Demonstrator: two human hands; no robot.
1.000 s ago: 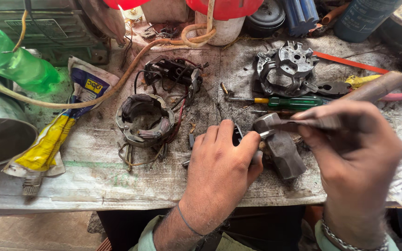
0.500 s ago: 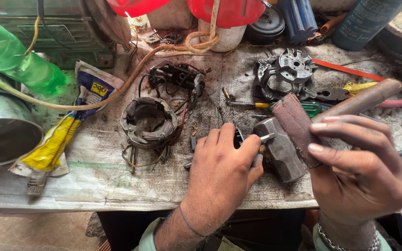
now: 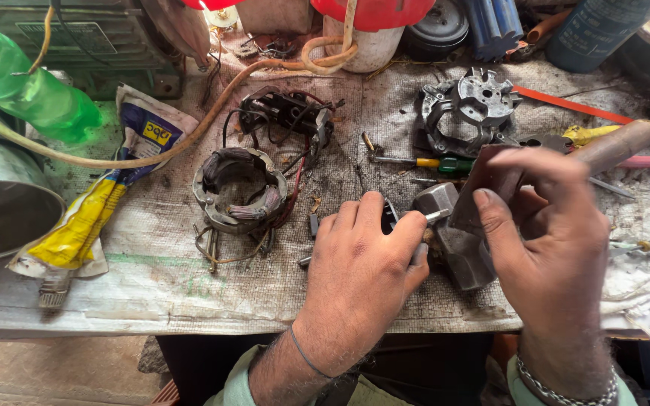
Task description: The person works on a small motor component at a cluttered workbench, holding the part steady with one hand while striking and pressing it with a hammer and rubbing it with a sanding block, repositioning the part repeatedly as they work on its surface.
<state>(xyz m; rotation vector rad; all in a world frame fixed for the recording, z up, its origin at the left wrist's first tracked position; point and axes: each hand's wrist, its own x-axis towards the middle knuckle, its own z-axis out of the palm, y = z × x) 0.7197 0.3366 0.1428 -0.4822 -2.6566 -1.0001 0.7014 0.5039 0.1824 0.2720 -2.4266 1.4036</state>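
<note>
My left hand (image 3: 362, 263) lies palm down on the bench and is closed over a small dark part, hiding most of it. A thin metal pin (image 3: 438, 216) sticks out to the right past its fingers. My right hand (image 3: 551, 248) grips a hammer by its wooden handle (image 3: 618, 146). The grey metal head (image 3: 453, 240) sits just right of the left fingertips, close to the pin. The right hand is slightly blurred.
On the worn mat lie a wound stator ring (image 3: 238, 188), a black coil assembly (image 3: 287, 113), a grey cast housing (image 3: 472, 109) and a green-handled screwdriver (image 3: 430, 162). At left are a yellow tube (image 3: 77, 218), a green bottle (image 3: 31, 98) and a metal pot (image 3: 1, 203).
The hammer in my right hand has swung from lying level above the part to head-down beside the left fingers. My left hand has stayed in place over the part.
</note>
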